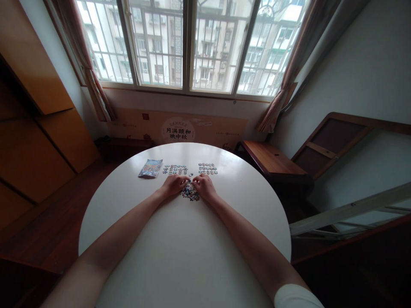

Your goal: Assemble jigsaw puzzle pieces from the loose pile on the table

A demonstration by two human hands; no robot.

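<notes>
A heap of loose jigsaw puzzle pieces [190, 194] lies near the middle of the white round table [154, 256]. At its far edge, my left hand [174, 185] is curled, thumb and fingers closed around a small jigsaw puzzle piece [189, 181]. My right hand [204, 187] comes in from the other side, its fingertips pinched at that same spot; fine contact is too small to see. Beyond the hands, sorted pieces lie in rows in a left group [175, 169] and a right group [208, 168]. One single piece [191, 174] sits between the groups.
A colourful printed packet [150, 168] lies left of the sorted rows. A wooden bench [269, 157] stands beyond the table's right edge, with a leaning wooden frame [330, 143] behind it. Orange cabinets [64, 149] are on the left. A barred window [186, 47] is ahead.
</notes>
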